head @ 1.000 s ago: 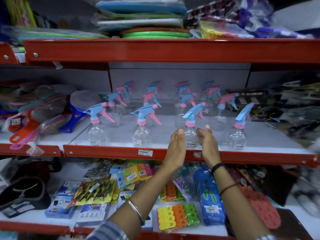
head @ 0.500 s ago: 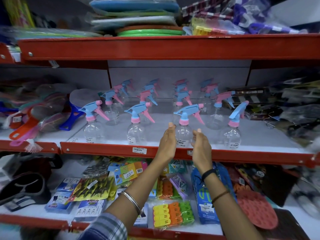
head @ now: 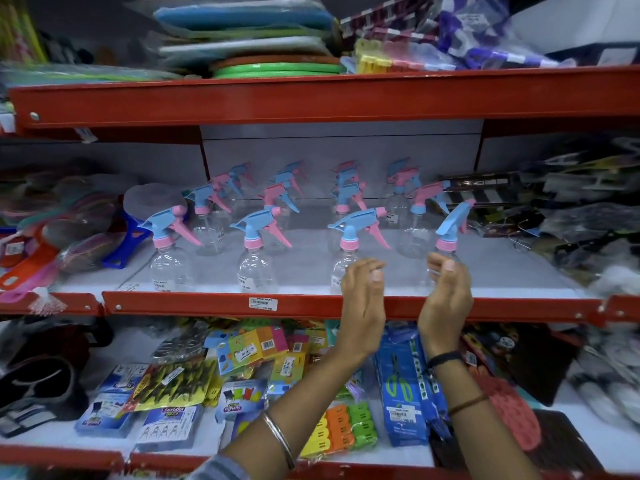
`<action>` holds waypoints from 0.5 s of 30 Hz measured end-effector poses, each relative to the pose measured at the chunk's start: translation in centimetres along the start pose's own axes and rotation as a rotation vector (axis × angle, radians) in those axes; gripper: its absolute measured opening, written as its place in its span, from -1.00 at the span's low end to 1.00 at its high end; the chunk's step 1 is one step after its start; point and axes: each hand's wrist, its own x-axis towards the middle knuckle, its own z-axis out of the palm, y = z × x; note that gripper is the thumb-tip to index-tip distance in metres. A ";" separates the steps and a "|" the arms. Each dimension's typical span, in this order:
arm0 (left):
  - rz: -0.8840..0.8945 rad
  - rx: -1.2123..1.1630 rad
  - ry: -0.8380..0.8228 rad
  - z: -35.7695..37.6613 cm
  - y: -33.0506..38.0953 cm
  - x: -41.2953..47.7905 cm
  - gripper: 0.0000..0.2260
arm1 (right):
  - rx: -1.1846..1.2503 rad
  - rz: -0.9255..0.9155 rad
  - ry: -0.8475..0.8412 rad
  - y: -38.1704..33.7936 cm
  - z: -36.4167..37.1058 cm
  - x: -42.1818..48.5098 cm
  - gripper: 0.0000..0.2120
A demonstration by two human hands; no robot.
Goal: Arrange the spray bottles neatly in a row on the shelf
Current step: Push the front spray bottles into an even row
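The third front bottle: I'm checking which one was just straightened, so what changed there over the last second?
Both hands flanked the third front bottle, whose nozzle turned to point left like its neighbours. The left hand has drawn back from it, and the right hand shifted right to the fourth front bottle, fingers at its neck, the nozzle still skewed. The first two front bottles and the back rows stayed put.

Clear glossy plastic spray bottles (head: 255, 258)

left hand (head: 362, 303): raised, fingers curled | right hand (head: 445, 299): raised, seemingly loosely open
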 end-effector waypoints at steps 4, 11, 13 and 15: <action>-0.153 -0.033 -0.235 3.1 0.9 0.9 -0.63 | -0.117 0.082 0.027 1.2 -2.5 3.5 -0.48; -0.262 0.001 -0.273 6.8 2.0 1.7 -0.56 | -0.218 0.343 -0.309 2.9 -3.8 6.7 -0.30; -0.252 0.004 -0.264 7.1 2.0 1.8 -0.59 | -0.211 0.340 -0.312 2.7 -3.8 6.7 -0.31; -0.281 -0.017 -0.254 7.3 2.0 2.1 -0.60 | -0.194 0.348 -0.292 2.4 -3.9 6.5 -0.36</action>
